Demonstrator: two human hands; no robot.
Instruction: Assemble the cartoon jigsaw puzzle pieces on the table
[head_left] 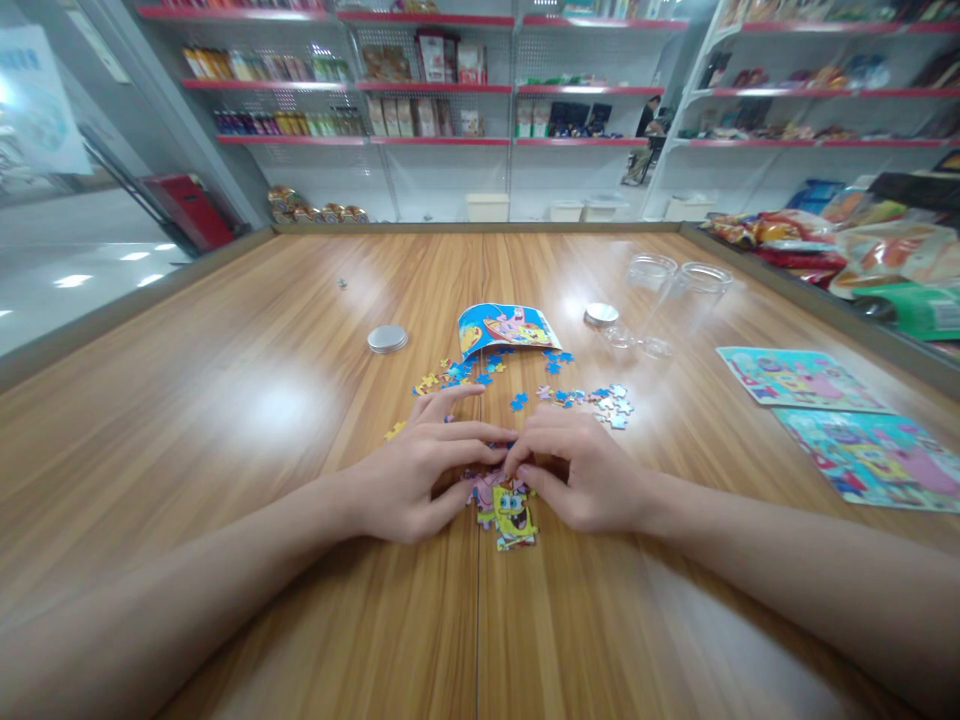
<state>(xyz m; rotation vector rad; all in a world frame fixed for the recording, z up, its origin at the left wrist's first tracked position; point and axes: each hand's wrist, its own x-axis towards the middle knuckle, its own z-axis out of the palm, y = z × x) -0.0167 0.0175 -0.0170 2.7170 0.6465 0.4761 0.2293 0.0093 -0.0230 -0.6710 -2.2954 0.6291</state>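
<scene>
Mid-table [262, 420]: left hand [420, 470], right hand [581, 475] half-open, fingertips [504, 436] on puzzle patch [511, 512]; clear jars [675, 295] uncapped.

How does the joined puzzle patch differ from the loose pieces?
The patch is interlocked; the loose pieces lie scattered apart. The patch shows mostly yellow and pink; the loose pieces mostly blue. The patch lies by the left hand and right hand; the loose pieces beyond. Both rest on the table.

Bright overhead light, white glare patches on the table [247, 410], wide-angle bowing, blurred edges.
</scene>
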